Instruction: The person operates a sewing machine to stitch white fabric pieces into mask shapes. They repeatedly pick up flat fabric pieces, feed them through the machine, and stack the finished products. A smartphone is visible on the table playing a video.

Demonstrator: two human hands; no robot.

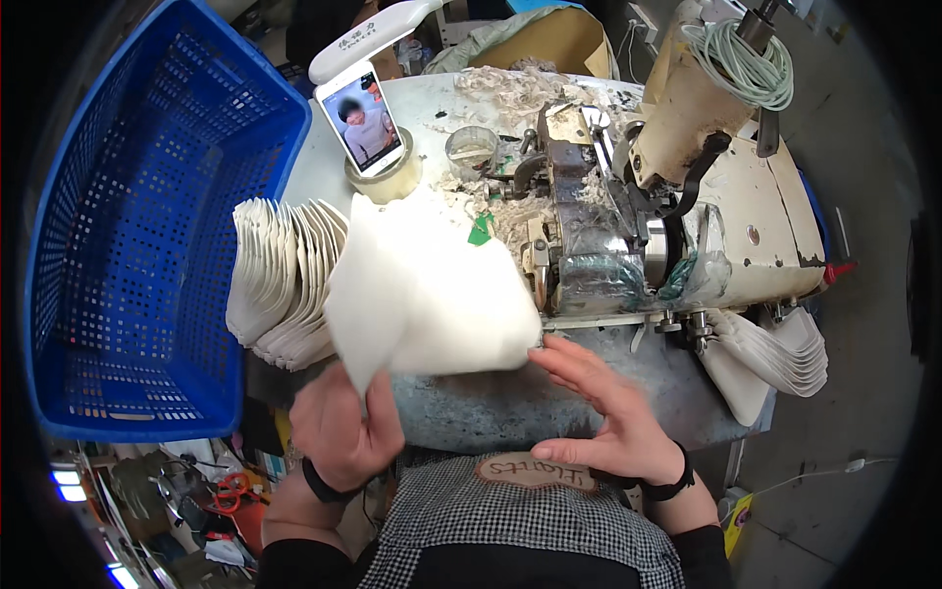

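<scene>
A white, flexible cut piece (432, 285) with curved edges is raised over the worktable. My left hand (348, 427) pinches its lower left corner, fingers closed. At its lower right corner, my right hand (608, 412) has the fingers stretched out and the thumb apart. Its fingertips are at the edge; whether they touch cannot be told. Just right of the piece stands a worn cream-coloured bench machine (603, 236) with metal working parts. Similar white pieces stand in a fanned stack (285, 280) on the left, and another bundle (775, 358) hangs at the machine's right front.
A large blue perforated basket (265, 88) fills the left side. A phone (361, 123) leans on a tape roll (392, 182) under a white lamp (368, 39). Pale fluffy scraps (510, 93) litter the table's back. Coiled pale cable (746, 64) hangs on the machine's upright part.
</scene>
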